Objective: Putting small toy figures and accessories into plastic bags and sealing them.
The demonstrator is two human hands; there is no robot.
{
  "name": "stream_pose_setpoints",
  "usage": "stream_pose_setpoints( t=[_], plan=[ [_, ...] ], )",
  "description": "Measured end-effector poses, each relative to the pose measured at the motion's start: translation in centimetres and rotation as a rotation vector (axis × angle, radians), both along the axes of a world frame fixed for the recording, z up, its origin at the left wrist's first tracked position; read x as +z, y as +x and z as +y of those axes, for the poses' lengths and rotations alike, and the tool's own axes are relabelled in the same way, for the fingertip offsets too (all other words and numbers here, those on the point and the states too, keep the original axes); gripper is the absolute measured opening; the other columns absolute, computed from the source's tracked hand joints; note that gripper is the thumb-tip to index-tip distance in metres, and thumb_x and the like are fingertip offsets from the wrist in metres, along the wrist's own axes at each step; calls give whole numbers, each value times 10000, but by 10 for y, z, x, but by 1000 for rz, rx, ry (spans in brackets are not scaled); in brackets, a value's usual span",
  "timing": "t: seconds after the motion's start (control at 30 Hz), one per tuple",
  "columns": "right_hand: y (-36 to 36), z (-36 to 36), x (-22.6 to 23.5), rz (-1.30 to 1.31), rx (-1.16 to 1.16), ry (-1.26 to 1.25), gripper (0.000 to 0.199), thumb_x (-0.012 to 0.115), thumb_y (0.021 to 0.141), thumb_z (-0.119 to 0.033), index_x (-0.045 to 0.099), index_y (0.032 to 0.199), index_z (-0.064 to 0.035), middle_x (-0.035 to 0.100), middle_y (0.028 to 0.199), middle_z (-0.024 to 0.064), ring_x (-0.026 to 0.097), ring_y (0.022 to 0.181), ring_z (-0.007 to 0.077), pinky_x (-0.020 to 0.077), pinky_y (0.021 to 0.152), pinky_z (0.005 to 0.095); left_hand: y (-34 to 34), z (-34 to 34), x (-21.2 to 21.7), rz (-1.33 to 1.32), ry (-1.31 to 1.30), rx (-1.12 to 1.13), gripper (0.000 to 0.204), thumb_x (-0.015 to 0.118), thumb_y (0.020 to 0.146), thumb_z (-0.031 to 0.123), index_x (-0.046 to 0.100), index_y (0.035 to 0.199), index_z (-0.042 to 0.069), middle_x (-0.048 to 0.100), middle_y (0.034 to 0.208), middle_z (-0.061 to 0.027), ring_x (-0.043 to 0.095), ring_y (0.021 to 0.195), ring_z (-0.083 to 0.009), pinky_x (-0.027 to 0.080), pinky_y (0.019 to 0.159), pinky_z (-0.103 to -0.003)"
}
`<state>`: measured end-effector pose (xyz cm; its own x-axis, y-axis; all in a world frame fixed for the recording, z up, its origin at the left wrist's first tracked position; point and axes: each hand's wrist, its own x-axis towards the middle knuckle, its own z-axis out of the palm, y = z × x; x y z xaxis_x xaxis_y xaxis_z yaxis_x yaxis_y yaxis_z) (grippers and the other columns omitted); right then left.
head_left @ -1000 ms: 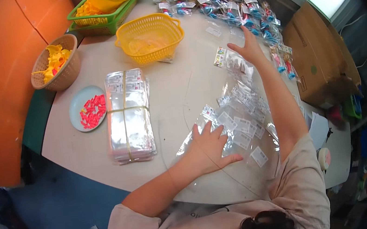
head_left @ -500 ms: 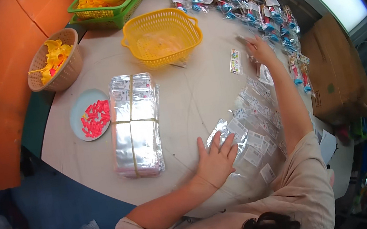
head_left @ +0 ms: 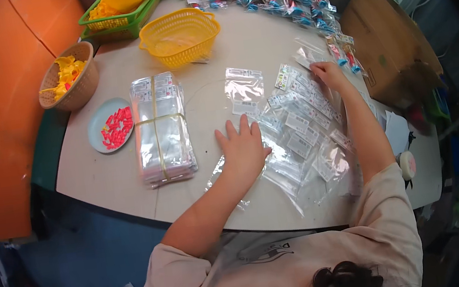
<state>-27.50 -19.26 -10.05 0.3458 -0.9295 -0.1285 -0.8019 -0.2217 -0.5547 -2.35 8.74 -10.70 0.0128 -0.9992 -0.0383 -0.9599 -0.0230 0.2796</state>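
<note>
My left hand (head_left: pixel 242 149) lies flat with fingers spread, on and beside loose clear plastic bags (head_left: pixel 285 162) with white barcode labels. Farther right, my right hand (head_left: pixel 330 75) is closed, fingertips pinching the edge of a clear plastic bag (head_left: pixel 306 55). Several more labelled bags (head_left: pixel 311 97) fan out between the two hands, overlapping one another. A single flat bag (head_left: pixel 244 84) rests just beyond my left fingertips. To the left of that hand is a thick stack of clear bags (head_left: pixel 162 132), tied crosswise with a band.
A pale blue plate (head_left: pixel 97 114) holds small pink pieces. Yellow parts fill a tan basket (head_left: pixel 89 81) and green trays (head_left: pixel 133 25) at far left. A yellow basket (head_left: pixel 182 33) stands at the back. Packed toys (head_left: pixel 297 2) line the far right, near a cardboard box (head_left: pixel 388 42).
The loose bags are now spread wider across the table, with one lying beyond my left hand. My right hand has come nearer and pinches a bag. The view has shifted slightly.
</note>
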Motion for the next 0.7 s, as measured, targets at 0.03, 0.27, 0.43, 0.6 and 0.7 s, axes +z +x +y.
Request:
stream_pose_setpoints(
  t=[0.03,0.27,0.43,0.6,0.7],
  plan=[
    [-3,8,-7,-5,-2,-5,384,539,943,-346,644,1166,-52,677,1072,170,629,1057,291,475,873,363,0,3,1,-5,-5,-2,681,654,821,447,445,1354,79,325,1472,-167,294,1336,-430,245,1004,-681],
    [20,119,0,354,-14,-69,514,484,938,-470,520,1347,-161,155,1544,215,132,1435,365,126,1144,465,-24,21,10,15,-32,-199,528,638,844,412,555,1219,50,465,1341,-206,398,1272,-395,293,1015,-606],
    [24,171,-26,0,268,-165,455,539,900,-454,571,1293,-227,197,1544,169,161,1416,410,105,1069,672,-18,13,2,181,-133,-243,377,680,809,359,636,996,34,570,1143,-198,528,1107,-344,406,902,-550],
    [37,212,-11,20,319,-170,395,561,921,-284,551,1309,-209,326,1505,118,136,1429,394,22,1068,682,-9,4,20,381,-304,-78,389,710,777,246,607,1096,48,556,1189,-179,603,975,-321,495,803,-400],
    [27,208,-7,20,377,-112,354,595,898,-202,599,1252,-192,356,1489,115,138,1431,385,14,1059,695,1,-5,20,347,-524,-159,553,757,729,239,560,1215,61,517,1290,-174,511,1168,-347,433,948,-430]
  ],
)
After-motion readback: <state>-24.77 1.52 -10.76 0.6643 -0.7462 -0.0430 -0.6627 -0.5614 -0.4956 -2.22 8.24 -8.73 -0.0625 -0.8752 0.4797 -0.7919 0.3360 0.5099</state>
